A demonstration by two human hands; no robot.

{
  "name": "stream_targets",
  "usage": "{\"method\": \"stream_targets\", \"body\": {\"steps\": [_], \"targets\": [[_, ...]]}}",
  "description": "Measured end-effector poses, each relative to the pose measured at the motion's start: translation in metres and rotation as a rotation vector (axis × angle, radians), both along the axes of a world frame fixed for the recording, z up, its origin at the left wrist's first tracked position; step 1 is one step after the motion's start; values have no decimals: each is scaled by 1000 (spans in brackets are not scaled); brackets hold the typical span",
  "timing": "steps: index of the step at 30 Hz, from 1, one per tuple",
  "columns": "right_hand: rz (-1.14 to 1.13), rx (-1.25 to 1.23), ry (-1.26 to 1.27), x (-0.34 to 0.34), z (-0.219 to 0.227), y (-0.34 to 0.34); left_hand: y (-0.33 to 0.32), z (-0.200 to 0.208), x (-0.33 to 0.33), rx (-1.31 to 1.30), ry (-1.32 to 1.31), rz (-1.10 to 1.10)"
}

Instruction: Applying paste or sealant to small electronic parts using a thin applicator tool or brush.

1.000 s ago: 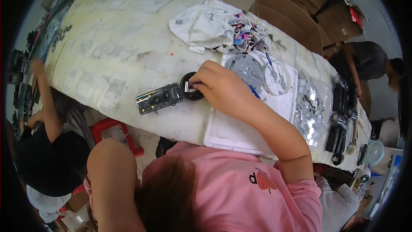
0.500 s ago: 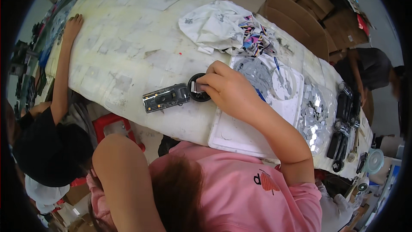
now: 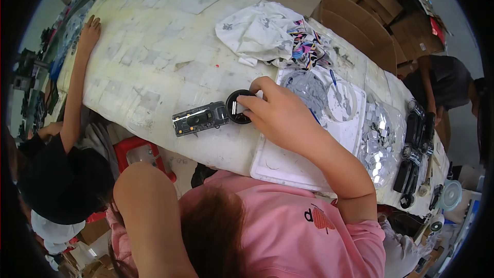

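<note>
Since a moment ago the black device [image 3: 200, 119] lies nearer the table's [image 3: 154, 56] front edge in my view and its ring end sits fully under my fingers, while the co-worker's hand [image 3: 90, 28] has slid flat onto the far left of the tabletop. My right hand [image 3: 280, 116] reaches across from the right and pinches the black ring [image 3: 237, 107] at the device's right end, thumb and forefinger closed on a small pale piece at its rim. I judge I hold it that way to steady the ring while the flat body rests on the table and takes the weight. The device lies flat, long side roughly along the table edge, just left of the white tray [image 3: 288, 159], which keeps it within easy reach of the parts there.

My left hand is out of sight; only the upper arm [image 3: 149, 211] shows low in the view, so I cannot tell whether it is open or closed.

Inside the tray sit a heap of small grey parts [image 3: 309, 87] and a clear round ring [image 3: 342, 100]. Beyond it lies a bag of small mirror pieces [image 3: 378, 141], and farther right a row of black tools [image 3: 414, 149]. A crumpled white cloth [image 3: 260, 33] and colourful printed scraps [image 3: 309, 46] rest behind the tray.
</note>
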State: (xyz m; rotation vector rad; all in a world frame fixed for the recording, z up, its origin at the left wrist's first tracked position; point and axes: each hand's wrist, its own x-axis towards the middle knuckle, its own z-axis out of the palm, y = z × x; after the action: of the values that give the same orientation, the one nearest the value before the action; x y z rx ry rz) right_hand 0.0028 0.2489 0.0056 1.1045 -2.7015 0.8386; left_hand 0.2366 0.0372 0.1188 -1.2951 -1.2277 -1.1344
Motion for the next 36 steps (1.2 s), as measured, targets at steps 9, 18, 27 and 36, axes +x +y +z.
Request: {"method": "stream_targets", "body": {"steps": [9, 18, 27, 36], "targets": [[-149, -15, 6, 12, 38, 47, -16, -62, -191, -356, -590, 336], [-455, 45, -112, 45, 28, 102, -16, -137, -200, -587, -852, 363], [-427, 91, -90, 60, -4, 95, -10, -139, -199, -447, -970, 393], [-468, -100, -29, 59, 10, 95, 0, -115, -212, -526, -838, 390]]}}
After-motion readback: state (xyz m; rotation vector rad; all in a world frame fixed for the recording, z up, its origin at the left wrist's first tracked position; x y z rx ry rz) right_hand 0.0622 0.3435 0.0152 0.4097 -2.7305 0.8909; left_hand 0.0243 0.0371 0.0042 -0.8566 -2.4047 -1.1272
